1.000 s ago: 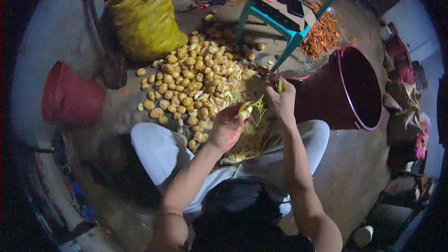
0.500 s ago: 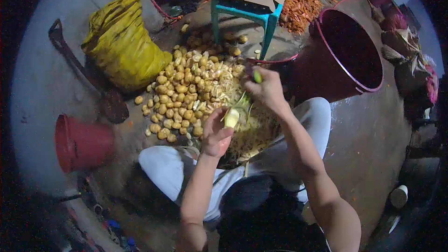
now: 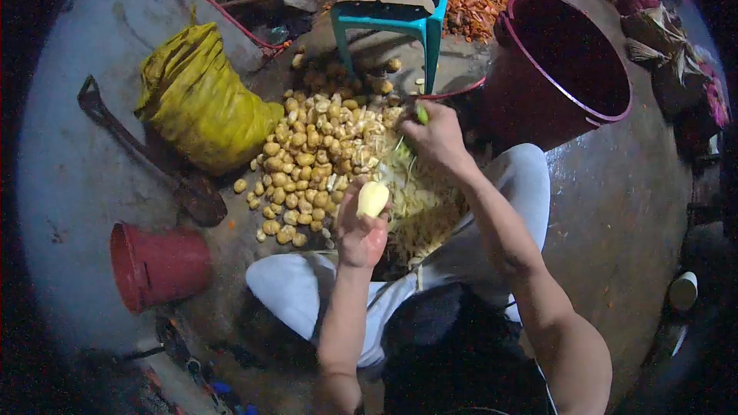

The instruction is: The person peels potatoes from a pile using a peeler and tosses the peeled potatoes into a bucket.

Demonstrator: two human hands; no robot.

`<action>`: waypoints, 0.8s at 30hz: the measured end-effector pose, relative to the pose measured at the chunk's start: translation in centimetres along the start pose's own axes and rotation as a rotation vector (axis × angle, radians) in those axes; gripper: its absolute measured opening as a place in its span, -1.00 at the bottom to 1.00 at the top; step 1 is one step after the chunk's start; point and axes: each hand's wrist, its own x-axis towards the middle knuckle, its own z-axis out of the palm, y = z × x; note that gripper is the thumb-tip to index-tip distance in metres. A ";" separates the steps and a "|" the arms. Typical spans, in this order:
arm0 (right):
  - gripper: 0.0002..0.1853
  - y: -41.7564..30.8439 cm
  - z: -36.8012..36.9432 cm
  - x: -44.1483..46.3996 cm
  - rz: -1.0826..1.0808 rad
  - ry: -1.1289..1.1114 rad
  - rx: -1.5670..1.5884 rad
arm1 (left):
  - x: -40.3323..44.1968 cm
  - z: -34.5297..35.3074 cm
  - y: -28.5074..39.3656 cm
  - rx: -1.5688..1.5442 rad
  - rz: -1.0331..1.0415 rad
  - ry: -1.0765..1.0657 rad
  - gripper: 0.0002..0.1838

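At one o'clock from the left hand, the right hand gripped a green-handled tool.
The peeled potato lay between seven and eight o'clock from the right hand, apart from it, held in the upturned left hand, its long axis running roughly twelve to six. The right forearm slanted toward eleven, knuckles uppermost.

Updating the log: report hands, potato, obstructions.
Left hand holding pale potato. Right hand gripping green-handled tool. Nothing visibly blocking either hand.
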 end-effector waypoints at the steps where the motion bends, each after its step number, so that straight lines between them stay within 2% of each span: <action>1: -0.70 -1.4 0.2 -1.1 -0.107 -0.036 0.059 | 0.0 0.7 0.0 0.048 0.012 0.056 -0.26; 2: -0.75 -2.6 0.0 -2.1 -0.214 -0.074 0.119 | -0.1 1.3 0.0 0.095 0.025 0.114 -0.29; 3: -0.78 -3.8 -0.7 -2.6 -0.307 -0.070 -0.035 | -0.1 1.6 -0.1 0.197 0.069 0.107 -0.32; 4: -0.78 -3.1 -0.5 -2.0 -0.304 -0.071 -0.033 | -0.1 1.4 0.0 0.199 0.067 0.110 -0.32; 6: -0.68 -1.0 0.0 -0.2 0.064 -0.052 0.102 | -0.4 0.8 0.1 0.175 0.065 0.079 -0.20; 8: -0.63 -0.6 0.4 -0.7 0.023 -0.104 0.106 | -0.3 0.6 0.2 0.163 0.051 0.056 -0.23; 10: -0.59 -3.7 -0.8 -2.4 -0.209 -0.130 -0.040 | -0.2 0.7 0.1 0.099 0.043 0.067 -0.28; 11: -0.55 -3.4 -0.7 -2.4 -0.159 -0.110 0.019 | -0.4 0.3 0.0 0.114 0.047 0.105 -0.28; 12: -0.60 -1.0 0.3 -1.3 -0.138 -0.037 0.121 | -0.8 0.0 -0.1 0.118 0.043 0.111 -0.28; 14: -0.66 0.5 0.2 0.5 0.066 -0.020 0.093 | -0.6 -0.3 -0.4 -0.018 0.050 0.185 -0.26; 15: -0.71 -0.4 0.1 0.0 0.029 0.005 0.161 | -0.5 0.7 0.1 -0.022 0.024 0.168 -0.25; 18: -0.58 -4.0 -1.2 -2.6 -0.260 -0.114 -0.054 | -0.9 0.2 -0.6 0.001 0.015 0.164 -0.37; 20: -0.55 -0.7 0.4 -1.5 -0.175 0.018 0.101 | -1.1 -0.3 -0.8 0.045 0.015 0.215 -0.34; 22: -0.59 0.5 -0.6 0.5 0.013 0.013 0.052 | -0.5 -0.7 -0.7 -0.158 -0.044 0.054 -0.30; 24: -0.64 1.9 0.3 0.9 -0.016 0.097 0.117 | -0.3 -0.5 -0.3 -0.261 -0.085 -0.022 -0.27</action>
